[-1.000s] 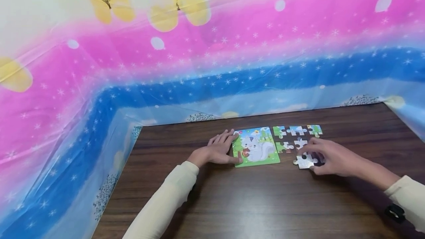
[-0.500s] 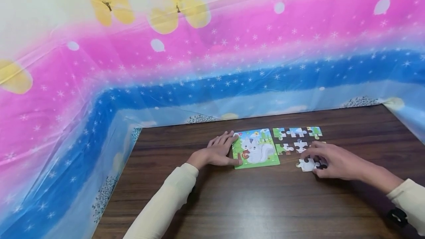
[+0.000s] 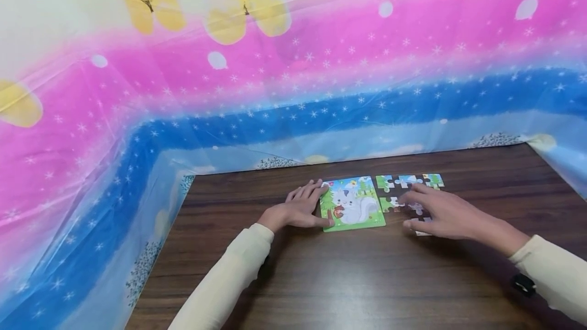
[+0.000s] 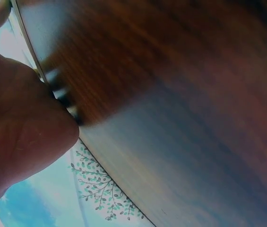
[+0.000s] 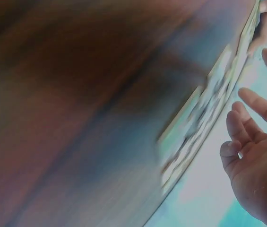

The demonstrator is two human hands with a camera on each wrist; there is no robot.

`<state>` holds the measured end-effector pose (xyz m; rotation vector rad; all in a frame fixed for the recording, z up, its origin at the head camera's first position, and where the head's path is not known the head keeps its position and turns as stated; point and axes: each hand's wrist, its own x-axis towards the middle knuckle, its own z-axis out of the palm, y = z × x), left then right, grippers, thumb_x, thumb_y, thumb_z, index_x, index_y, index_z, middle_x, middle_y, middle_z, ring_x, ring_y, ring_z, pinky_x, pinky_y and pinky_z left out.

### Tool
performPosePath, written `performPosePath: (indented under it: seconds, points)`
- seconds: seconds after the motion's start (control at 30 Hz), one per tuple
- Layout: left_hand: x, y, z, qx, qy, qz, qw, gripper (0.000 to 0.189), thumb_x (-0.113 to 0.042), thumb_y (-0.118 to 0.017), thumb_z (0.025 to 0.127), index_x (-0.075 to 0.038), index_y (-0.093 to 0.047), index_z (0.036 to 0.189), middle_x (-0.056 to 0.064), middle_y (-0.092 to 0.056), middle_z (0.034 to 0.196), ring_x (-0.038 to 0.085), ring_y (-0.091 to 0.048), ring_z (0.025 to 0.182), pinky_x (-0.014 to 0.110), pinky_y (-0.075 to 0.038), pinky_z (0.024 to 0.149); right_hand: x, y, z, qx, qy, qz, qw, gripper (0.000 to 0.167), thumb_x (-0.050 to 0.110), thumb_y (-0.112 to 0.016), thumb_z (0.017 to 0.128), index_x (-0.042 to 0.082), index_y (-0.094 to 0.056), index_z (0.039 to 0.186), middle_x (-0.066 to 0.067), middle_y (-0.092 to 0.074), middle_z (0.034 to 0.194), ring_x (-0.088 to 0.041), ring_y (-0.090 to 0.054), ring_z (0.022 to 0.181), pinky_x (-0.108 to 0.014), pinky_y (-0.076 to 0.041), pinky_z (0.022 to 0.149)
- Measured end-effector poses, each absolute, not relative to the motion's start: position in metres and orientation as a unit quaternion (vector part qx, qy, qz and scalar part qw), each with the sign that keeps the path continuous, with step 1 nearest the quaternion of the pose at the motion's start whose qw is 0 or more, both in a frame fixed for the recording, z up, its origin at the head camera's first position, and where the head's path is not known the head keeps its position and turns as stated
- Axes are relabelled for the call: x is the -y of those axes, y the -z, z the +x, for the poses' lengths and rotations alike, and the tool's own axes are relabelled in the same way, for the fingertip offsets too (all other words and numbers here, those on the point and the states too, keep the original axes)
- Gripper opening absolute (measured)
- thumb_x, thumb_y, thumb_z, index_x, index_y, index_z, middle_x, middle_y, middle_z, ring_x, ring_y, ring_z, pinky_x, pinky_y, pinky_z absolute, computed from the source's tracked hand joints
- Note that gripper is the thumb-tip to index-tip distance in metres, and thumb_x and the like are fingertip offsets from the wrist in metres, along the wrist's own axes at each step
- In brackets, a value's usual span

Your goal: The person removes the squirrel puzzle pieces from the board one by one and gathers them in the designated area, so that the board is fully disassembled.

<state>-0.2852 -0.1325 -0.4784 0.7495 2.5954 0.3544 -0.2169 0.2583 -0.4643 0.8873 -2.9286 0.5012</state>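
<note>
A square puzzle board (image 3: 355,202) printed with a white squirrel lies on the table. My left hand (image 3: 299,208) rests along its left side, fingers straight at the upper corner and thumb on the lower one. Just right of the board, loose jigsaw pieces sit in spaced rows, among them a green piece (image 3: 384,183) in the back row and another piece (image 3: 390,204) before it. Over the nearer pieces hovers my right hand (image 3: 451,215), partly hiding them. In the right wrist view the fingers (image 5: 254,104) are spread and loosely bent, with nothing between them.
The dark wooden table (image 3: 357,279) stretches toward me and to both sides. Behind it and at the left hangs a pink and blue patterned cloth (image 3: 275,85), meeting the table's back edge. A black band (image 3: 524,285) is on the right sleeve.
My right hand has let go of the white piece at the near row and shifted left over the pieces. The left hand and the board stay in place.
</note>
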Motion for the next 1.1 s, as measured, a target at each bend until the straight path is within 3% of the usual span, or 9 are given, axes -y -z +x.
performPosePath:
  seconds: [0.23, 0.43, 0.63, 0.87, 1.1]
  points:
    - [0.134, 0.480, -0.286, -0.934, -0.118, 0.266, 0.207, 0.106, -0.074, -0.059, 0.094, -0.031, -0.001, 0.172, -0.005, 0.011, 0.180, 0.021, 0.008, 0.168, 0.057, -0.006, 0.135, -0.201, 0.464, -0.236, 0.934, -0.143, 0.327, 0.016, 0.047, 0.047, -0.076, 0.097, 0.025, -0.068, 0.138, 0.003, -0.064, 0.125, -0.008, -0.062, 0.092, -0.030, -0.054, 0.075]
    - [0.132, 0.477, -0.284, -0.936, -0.110, 0.260, 0.211, 0.107, -0.077, -0.058, 0.093, -0.033, -0.002, 0.172, -0.007, 0.012, 0.180, 0.021, 0.008, 0.168, 0.056, -0.007, 0.135, -0.155, 0.462, -0.248, 0.923, -0.155, 0.351, -0.028, 0.051, 0.043, -0.079, 0.095, 0.023, -0.067, 0.140, 0.000, -0.064, 0.130, -0.015, -0.067, 0.107, -0.040, -0.059, 0.087]
    - [0.130, 0.476, -0.284, -0.940, -0.098, 0.252, 0.211, 0.106, -0.078, -0.057, 0.093, -0.035, 0.000, 0.172, -0.008, 0.013, 0.180, 0.020, 0.009, 0.168, 0.055, -0.008, 0.135, -0.124, 0.463, -0.252, 0.908, -0.194, 0.364, -0.071, 0.051, 0.037, -0.082, 0.093, 0.021, -0.067, 0.139, 0.001, -0.064, 0.125, -0.013, -0.065, 0.104, -0.037, -0.058, 0.087]
    - [0.128, 0.476, -0.284, -0.940, -0.087, 0.252, 0.214, 0.105, -0.076, -0.056, 0.094, -0.036, 0.002, 0.171, -0.009, 0.015, 0.179, 0.019, 0.010, 0.168, 0.053, -0.007, 0.136, -0.112, 0.461, -0.251, 0.901, -0.239, 0.347, -0.104, 0.047, 0.029, -0.084, 0.091, 0.014, -0.067, 0.132, -0.003, -0.066, 0.118, -0.011, -0.061, 0.089, -0.034, -0.053, 0.080]
    - [0.133, 0.474, -0.285, -0.931, -0.113, 0.263, 0.227, 0.110, -0.074, -0.062, 0.091, -0.036, 0.003, 0.171, -0.008, 0.016, 0.179, 0.019, 0.012, 0.168, 0.055, -0.004, 0.136, -0.106, 0.460, -0.253, 0.902, -0.256, 0.321, -0.131, 0.063, 0.020, -0.081, 0.094, 0.007, -0.054, 0.149, -0.007, -0.067, 0.119, -0.010, -0.060, 0.084, -0.032, -0.053, 0.076]
